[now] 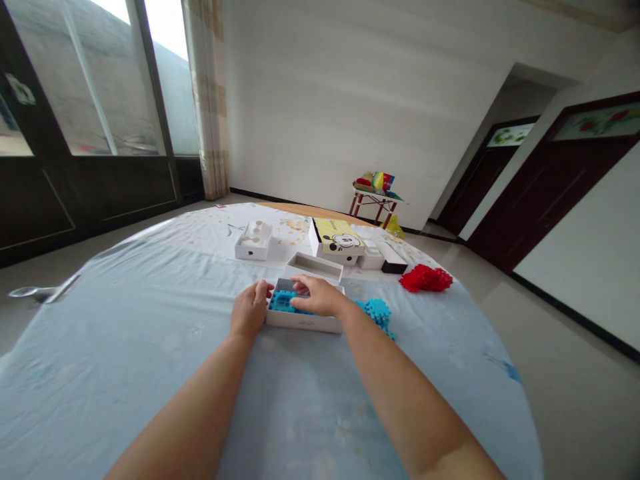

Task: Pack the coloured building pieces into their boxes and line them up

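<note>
Head view. The white box [304, 323] is lying on the table [125, 347] with its long axis running side to side, spanning the gap between the two hands. The left hand [250, 308] is pressing against the box's left end, fingers curled and thumb lying at the rim; whether it is actually clamping the wall cannot be told. The right hand [320, 295] is reaching over the far rim and arching down into the box, its fingertips hidden, so a pinch cannot be confirmed or ruled out. The blue pieces [283, 301] are sitting inside the box, directly under and just left of the right hand, which is the nearer one; the left hand is sitting just outside the wall beside them. Loose blue pieces [377, 312] are lying outside the box, just right of the right wrist. Red pieces [425, 278] are lying farther right and beyond. An empty white tray [314, 267] is lying just beyond the right hand, and a yellow box [337, 240] beyond that.
</note>
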A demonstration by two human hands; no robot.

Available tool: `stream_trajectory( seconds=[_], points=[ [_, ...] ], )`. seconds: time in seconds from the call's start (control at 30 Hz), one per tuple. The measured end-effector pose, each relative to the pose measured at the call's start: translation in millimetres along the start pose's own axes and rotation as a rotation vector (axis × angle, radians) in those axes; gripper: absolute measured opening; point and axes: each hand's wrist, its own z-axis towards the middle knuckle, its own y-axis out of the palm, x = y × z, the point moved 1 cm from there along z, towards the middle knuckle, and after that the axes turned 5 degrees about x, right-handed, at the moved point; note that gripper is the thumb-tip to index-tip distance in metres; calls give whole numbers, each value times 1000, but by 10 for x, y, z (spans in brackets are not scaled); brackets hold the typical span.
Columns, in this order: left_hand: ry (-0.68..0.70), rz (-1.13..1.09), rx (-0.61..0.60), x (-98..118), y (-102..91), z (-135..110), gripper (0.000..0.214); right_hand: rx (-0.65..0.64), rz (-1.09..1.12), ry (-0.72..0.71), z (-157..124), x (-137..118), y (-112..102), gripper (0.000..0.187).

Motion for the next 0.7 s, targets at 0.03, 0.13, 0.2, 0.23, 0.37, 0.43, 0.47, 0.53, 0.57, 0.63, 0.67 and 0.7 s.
stream_trajectory(
  seconds=[0.03, 0.13, 0.2, 0.23, 0.37, 0.43, 0.47, 0.53, 0.57, 0.63, 0.67, 0.7],
  points=[
    [1, 5, 3, 1, 3, -1, 53, 24, 7, 11, -21, 29, 2, 55],
    [2, 12, 5, 6, 5, 0, 52, 65, 35, 18, -61, 79, 33, 44],
    [2, 27, 2, 12, 1, 2, 51, 66, 53, 9, -69, 80, 69, 41],
    [5, 38, 1, 17, -3, 3, 49, 66, 56, 4, -71, 73, 86, 41],
    [21, 79, -13, 32, -19, 0, 43, 99, 49, 0, -98, 40, 71, 40],
    [21, 81, -17, 27, -20, 3, 43, 167, 47, -10, -150, 54, -23, 39],
    [18, 79, -17, 20, -18, 7, 44, 214, 47, -17, -191, 77, -94, 37],
    [10, 78, -11, -1, -11, 21, 45, 318, 47, -15, -308, 170, -267, 35],
    [7, 82, -8, -12, -5, 29, 45, 364, 44, -1, -383, 242, -363, 34],
    [6, 97, -7, -29, 6, 43, 45, 449, 18, 57, -560, 428, -553, 32],
    [8, 105, -5, -35, 10, 48, 45, 472, -4, 94, -657, 537, -640, 32],
    [9, 111, -4, -37, 13, 51, 45, 498, -21, 137, -757, 649, -721, 32]
  ],
)
